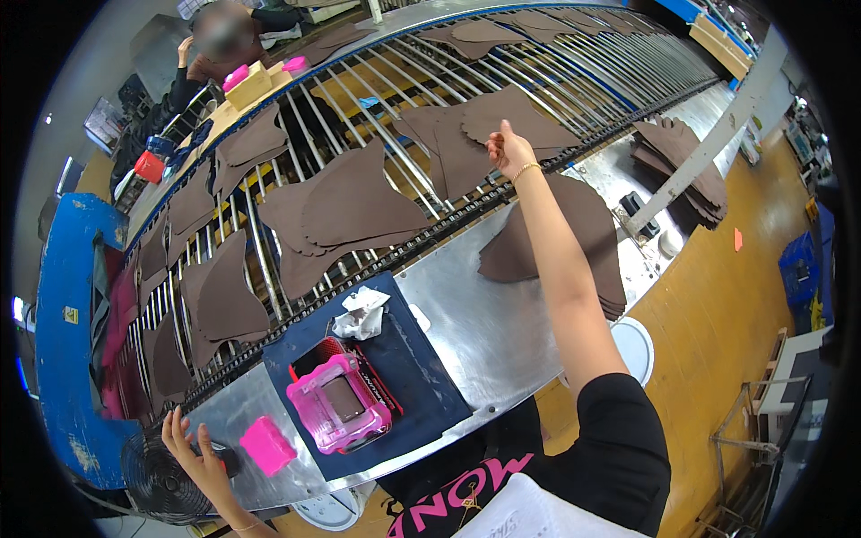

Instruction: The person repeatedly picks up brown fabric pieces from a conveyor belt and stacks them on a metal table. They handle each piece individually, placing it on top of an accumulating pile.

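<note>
Only 1 view: head cam, worn high, looks steeply down & fwd over a steel bench (502,332) to a roller conveyor (421,99) beyond, fisheye bending all straight edges w/ black rim at corners. Close to the bench, own forearms enter from lower edge, far end reaches another person's station; no 2nd view to overlap with.
</note>
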A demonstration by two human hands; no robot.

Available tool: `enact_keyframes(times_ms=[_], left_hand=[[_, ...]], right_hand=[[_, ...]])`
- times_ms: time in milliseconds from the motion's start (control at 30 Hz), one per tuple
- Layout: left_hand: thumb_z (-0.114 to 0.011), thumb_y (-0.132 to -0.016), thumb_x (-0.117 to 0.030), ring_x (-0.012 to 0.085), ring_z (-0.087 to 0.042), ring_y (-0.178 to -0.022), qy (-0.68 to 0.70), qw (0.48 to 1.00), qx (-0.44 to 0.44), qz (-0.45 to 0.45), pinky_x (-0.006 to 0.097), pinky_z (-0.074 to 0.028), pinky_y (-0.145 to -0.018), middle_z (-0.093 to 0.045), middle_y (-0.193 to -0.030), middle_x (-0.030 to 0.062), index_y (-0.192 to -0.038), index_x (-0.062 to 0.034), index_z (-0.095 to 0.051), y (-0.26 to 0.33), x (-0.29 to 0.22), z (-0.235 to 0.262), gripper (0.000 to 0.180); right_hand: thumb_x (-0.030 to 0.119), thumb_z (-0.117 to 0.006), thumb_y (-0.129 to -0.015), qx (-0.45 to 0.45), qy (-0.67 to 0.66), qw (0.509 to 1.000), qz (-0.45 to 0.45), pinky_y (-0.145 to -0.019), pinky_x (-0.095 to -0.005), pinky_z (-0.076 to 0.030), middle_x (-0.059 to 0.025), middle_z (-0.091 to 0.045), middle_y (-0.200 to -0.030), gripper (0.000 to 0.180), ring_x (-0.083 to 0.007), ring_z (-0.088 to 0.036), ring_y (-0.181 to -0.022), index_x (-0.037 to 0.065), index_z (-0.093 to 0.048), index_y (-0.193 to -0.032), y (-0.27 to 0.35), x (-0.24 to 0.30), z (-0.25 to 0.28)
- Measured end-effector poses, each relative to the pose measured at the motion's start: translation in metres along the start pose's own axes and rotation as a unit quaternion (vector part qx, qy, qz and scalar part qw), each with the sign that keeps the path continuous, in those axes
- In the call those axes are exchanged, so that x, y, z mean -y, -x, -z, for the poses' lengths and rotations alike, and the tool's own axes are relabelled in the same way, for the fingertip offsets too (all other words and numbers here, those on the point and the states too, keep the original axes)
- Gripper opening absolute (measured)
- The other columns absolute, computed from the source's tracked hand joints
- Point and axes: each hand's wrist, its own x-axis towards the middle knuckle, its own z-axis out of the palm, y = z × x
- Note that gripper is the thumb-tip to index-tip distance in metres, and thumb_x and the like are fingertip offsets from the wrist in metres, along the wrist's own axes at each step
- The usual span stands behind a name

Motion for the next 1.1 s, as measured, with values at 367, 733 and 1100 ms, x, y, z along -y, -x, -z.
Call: enact_keyframes(times_ms=[367,733,1100], left_hand=[[-0.053,-0.096,-0.018,0.0215,-0.053,-0.109,0.039,0.997,0.037,-0.064,0.034,-0.043,-0.087,-0.043,-0.134,0.0092,-0.132,-0.0086,-0.049,-0.003,0.006,-0.044,0.038],[-0.055,-0.093,-0.014,0.0219,-0.053,-0.109,0.098,0.993,0.051,-0.038,0.035,-0.041,-0.091,-0.045,-0.132,0.0092,-0.133,-0.0066,-0.047,0.022,0.014,-0.053,0.041],[-0.058,-0.088,-0.003,0.022,-0.055,-0.108,0.18,0.981,0.065,-0.023,0.034,-0.042,-0.091,-0.048,-0.126,0.0105,-0.13,-0.0044,-0.049,0.038,0.012,-0.06,0.042]], right_hand=[[0.034,-0.073,-0.079,-0.257,0.728,0.593,0.229,-0.086,-0.0386,-0.048,-0.0195,-0.063,-0.101,0.049,-0.0318,-0.06,-0.095,-0.001,-0.063,-0.112,0.232,0.029,0.155],[0.036,-0.08,-0.069,-0.318,0.691,0.641,0.101,-0.098,-0.0422,-0.039,-0.0228,-0.051,-0.12,0.059,-0.0372,-0.048,-0.113,0.0,-0.06,-0.111,0.248,0.016,0.169],[0.024,-0.059,-0.09,-0.204,0.644,0.738,0.015,-0.055,-0.0378,-0.052,-0.0207,-0.064,-0.086,0.039,-0.0288,-0.068,-0.066,0.002,-0.053,-0.121,0.299,0.036,0.106]])
